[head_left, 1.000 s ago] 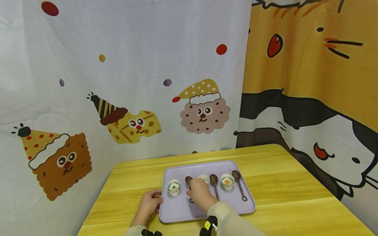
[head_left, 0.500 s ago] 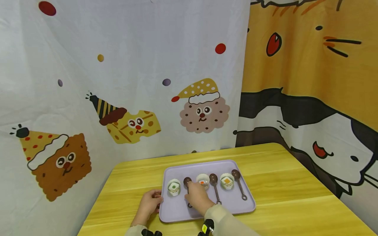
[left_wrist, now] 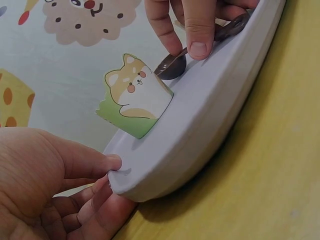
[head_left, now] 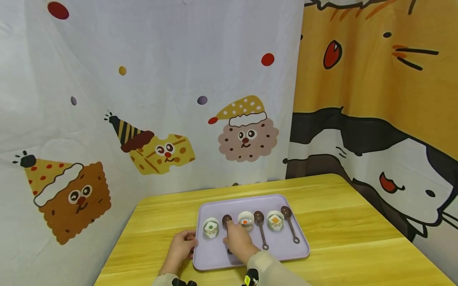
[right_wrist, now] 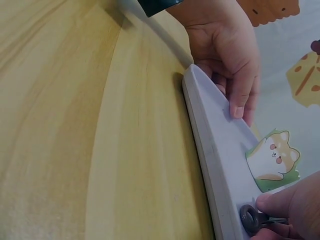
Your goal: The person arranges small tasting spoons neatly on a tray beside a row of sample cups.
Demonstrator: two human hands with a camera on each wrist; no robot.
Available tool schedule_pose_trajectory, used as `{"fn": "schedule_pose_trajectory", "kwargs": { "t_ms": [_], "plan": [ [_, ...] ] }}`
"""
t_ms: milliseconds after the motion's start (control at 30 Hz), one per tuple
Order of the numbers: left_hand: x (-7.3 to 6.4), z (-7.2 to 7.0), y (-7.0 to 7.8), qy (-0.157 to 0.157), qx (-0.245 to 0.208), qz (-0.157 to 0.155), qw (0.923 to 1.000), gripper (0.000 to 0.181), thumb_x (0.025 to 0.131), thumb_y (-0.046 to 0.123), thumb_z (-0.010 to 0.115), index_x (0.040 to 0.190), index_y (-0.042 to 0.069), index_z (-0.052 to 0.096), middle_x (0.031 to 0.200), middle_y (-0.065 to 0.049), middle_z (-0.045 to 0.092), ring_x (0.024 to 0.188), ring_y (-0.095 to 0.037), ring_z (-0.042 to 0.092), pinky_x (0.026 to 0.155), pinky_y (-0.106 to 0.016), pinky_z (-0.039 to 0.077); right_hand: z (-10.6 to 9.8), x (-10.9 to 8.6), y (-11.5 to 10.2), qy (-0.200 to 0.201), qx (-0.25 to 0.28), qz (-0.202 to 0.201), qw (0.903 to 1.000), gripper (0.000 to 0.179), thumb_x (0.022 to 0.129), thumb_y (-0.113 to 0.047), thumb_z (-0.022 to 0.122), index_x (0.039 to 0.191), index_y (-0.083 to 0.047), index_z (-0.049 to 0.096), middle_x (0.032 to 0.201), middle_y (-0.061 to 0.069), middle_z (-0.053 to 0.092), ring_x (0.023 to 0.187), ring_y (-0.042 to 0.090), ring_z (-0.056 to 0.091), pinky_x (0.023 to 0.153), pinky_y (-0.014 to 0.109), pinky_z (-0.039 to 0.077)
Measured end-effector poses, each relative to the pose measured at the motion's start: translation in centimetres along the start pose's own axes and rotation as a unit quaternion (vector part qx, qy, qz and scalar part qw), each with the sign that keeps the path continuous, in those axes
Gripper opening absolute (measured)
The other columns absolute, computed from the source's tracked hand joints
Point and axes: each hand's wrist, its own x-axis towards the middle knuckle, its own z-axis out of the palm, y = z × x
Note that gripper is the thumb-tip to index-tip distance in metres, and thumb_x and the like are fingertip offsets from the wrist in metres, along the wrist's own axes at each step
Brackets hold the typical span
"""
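Observation:
A lilac tray [head_left: 214,260] lies on the table, its left rim gripped by my left hand [head_left: 181,245], with the thumb on top. My right hand [head_left: 241,241] pinches the handle of the leftmost brown spoon [head_left: 226,219], which lies low over the tray. In the left wrist view the spoon's bowl [left_wrist: 173,68] sits beside a paper cup [left_wrist: 145,97] printed with a dog. The right wrist view shows the handle's ring end [right_wrist: 249,218] under my fingers. In the head view, that left cup [head_left: 210,228] has a green-dotted topping; the middle cup [head_left: 246,221] shows orange inside.
A second brown spoon [head_left: 259,217] lies between the middle cup and the right cup [head_left: 275,221], which holds something orange and white. Farther right is a third spoon [head_left: 287,213]. The wood-grain table [head_left: 350,238] extends around the tray, with printed curtains [head_left: 164,99] behind.
My right hand has shifted a little left with the spoon, and the middle cup it partly covered now shows. My left hand has stayed at the tray's rim.

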Motion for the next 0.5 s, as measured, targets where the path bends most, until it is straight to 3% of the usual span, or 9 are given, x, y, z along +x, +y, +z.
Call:
{"fn": "schedule_pose_trajectory", "kwargs": {
  "t_ms": [500],
  "plan": [
    [-0.16,-0.21,0.28,-0.003,-0.004,-0.012,0.9999,0.036,0.088,-0.002,0.066,0.123,-0.008,0.063,0.096,-0.013,0.064,0.070,-0.020,0.063,0.053,-0.035,0.057,-0.32,-0.17,-0.40,-0.012,-0.013,0.005,0.9998,0.043,0.076,-0.020,0.088,0.105,0.000,0.061,0.078,0.017,0.068,0.069,0.029,0.069,0.056,0.037,0.056]
  ]
}}
